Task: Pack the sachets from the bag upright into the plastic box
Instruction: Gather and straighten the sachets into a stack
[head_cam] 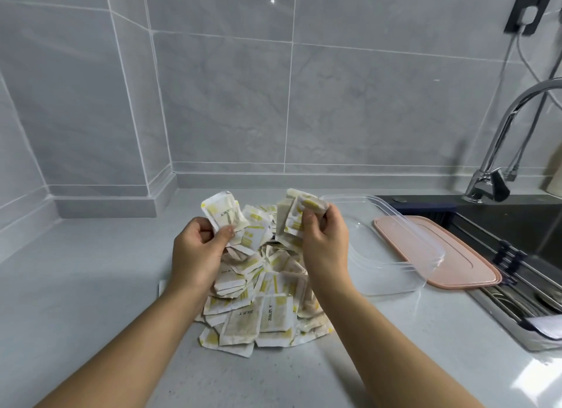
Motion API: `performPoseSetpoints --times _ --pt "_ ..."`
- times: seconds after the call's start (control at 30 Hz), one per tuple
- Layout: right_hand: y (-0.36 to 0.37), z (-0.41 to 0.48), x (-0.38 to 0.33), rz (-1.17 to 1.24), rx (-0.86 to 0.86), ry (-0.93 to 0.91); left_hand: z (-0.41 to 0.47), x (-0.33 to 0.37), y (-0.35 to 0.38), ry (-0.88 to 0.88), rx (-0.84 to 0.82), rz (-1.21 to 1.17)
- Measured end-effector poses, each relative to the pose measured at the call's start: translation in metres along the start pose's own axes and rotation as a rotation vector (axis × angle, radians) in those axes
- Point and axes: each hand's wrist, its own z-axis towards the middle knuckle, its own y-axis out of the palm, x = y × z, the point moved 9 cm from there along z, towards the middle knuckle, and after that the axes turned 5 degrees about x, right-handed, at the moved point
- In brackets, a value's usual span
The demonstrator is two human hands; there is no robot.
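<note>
"Sachets [261, 286], small flat white paper packets with yellow print: where did they lie?" asked the first speaker.

"In a loose heap on the pale grey bench [91, 286], straight ahead of the person," said the second. "The left hand [197, 249] pinched one raised sachet [223, 214] between thumb and fingers. The right hand [325, 240] gripped a small fanned bunch [299, 216] just above the heap."

"And the box?"

"The clear rectangular plastic box [392, 267] sat open just to the right of the heap, beside the right hand. No sachet showed in it. A flat pink lid [456, 255] lay beyond it, at the edge of the dark sink [517, 225]."

"How was this step best done?"

"As I judged it, the step was gathering and squaring a bunch. The single sachet needed to join the bunch facing the same way, edges level, so the stack could stand on edge. A light tap of the bunch on the bench would have lined up the lower edges. Starting against one end wall of the box would have propped the first sachets, since thin packets like these would likely flop over in open space."
</note>
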Motion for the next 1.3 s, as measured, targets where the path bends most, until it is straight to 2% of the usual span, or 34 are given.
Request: performPoseSetpoints --times 0.17,0.33,0.47,0.67,0.83,0.97,1.13,1.3 --pt "0.006 -0.005 0.006 0.012 -0.015 0.035 -0.002 -0.005 0.002 -0.119 0.001 -0.19" --pt "0.016 -0.011 0.01 -0.021 -0.079 0.049 -0.014 0.006 0.02 -0.136 -0.145 -0.332" --pt "0.016 -0.01 0.013 -0.009 -0.085 0.07 -0.023 0.012 0.032 -0.121 -0.259 -0.319" --pt "0.026 -0.017 0.008 0.015 -0.174 0.047 -0.026 0.013 0.034 -0.088 -0.287 -0.208" --pt "0.033 -0.022 -0.002 -0.05 -0.266 -0.048 -0.025 0.013 0.032 -0.07 -0.26 -0.135" --pt "0.032 -0.022 -0.002 -0.18 -0.257 -0.106 -0.023 0.013 0.027 -0.06 -0.198 -0.101" --pt "0.016 -0.011 0.004 -0.196 -0.143 -0.046 -0.015 0.002 0.013 -0.171 -0.063 -0.216" --pt "0.031 -0.022 0.012 -0.191 -0.289 0.051 -0.01 -0.002 0.007 -0.23 -0.017 -0.356"
